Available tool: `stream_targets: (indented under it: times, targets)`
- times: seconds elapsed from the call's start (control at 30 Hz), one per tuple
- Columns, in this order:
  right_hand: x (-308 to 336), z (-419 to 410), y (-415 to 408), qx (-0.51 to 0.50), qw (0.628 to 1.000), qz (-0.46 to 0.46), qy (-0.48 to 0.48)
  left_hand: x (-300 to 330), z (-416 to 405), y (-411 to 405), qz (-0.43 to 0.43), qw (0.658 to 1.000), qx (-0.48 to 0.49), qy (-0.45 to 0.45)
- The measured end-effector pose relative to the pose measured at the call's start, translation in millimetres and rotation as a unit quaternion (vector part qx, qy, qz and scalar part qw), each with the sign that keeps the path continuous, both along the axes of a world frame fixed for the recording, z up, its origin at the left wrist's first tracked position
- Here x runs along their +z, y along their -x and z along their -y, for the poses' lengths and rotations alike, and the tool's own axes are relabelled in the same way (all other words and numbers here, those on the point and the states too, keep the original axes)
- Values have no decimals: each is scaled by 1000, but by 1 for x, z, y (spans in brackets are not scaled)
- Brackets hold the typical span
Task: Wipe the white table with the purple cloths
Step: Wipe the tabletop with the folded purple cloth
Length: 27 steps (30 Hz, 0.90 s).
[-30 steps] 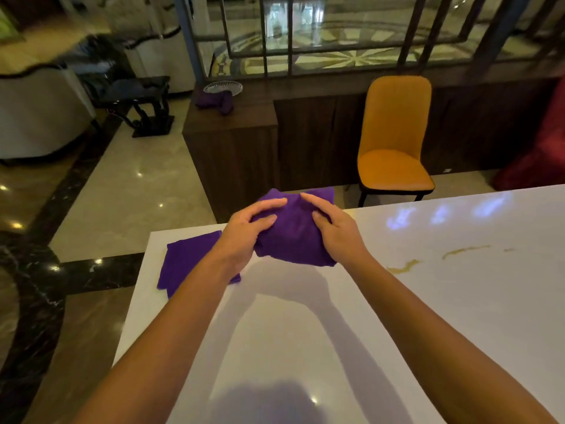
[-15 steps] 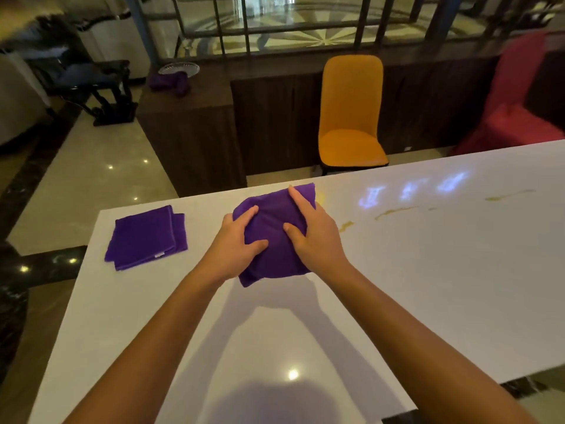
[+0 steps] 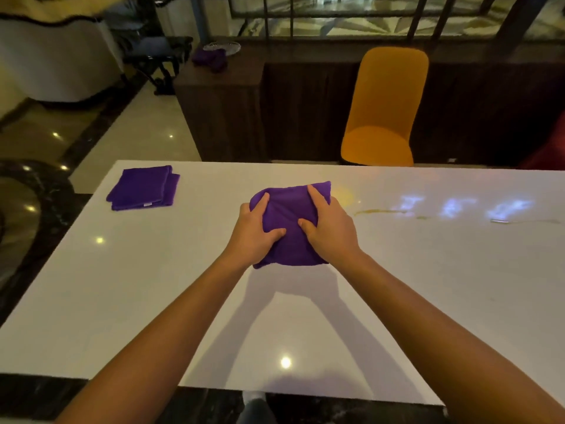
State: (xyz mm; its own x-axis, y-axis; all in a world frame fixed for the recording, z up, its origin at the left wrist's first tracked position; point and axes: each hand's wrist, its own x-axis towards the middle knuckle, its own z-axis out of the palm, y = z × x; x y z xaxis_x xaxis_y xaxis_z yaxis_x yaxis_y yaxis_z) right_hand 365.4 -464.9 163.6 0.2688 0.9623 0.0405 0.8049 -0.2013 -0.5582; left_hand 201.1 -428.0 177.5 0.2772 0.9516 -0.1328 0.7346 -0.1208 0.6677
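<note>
A bunched purple cloth (image 3: 289,209) lies on the white table (image 3: 153,286) a little beyond its middle. My left hand (image 3: 256,231) grips its left side and my right hand (image 3: 328,226) presses on its right side, fingers spread over the fabric. A second purple cloth (image 3: 143,187), folded flat, rests near the table's far left corner, apart from both hands. Yellowish streaks (image 3: 385,213) mark the table just right of the held cloth.
An orange chair (image 3: 385,111) stands behind the table's far edge. A dark wooden counter (image 3: 220,96) beyond carries another purple cloth (image 3: 211,59) and a glass dish (image 3: 221,45). A red seat (image 3: 547,148) shows at the right edge. Glossy floor lies to the left.
The view has swung so the table now lies square in front. Both hands have slid the bunched cloth rightward along the table, away from the folded cloth and toward the yellowish streaks.
</note>
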Motion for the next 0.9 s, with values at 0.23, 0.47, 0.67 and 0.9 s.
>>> stream_targets:
  times: [0.23,0.47,0.67,0.9]
  targets:
    - [-20,-36,-15,25,999,21,24,-22,-30,-9,-6,1000,26,-3]
    - [-54,-87,-22,34,994,25,103,-66,-77,-12,-11,998,38,55]
    - [-86,-150,-18,145,978,67,138,-116,-107,0,7,984,140,113]
    - [-144,-217,-13,208,934,165,238,-182,-105,11,-97,971,201,83]
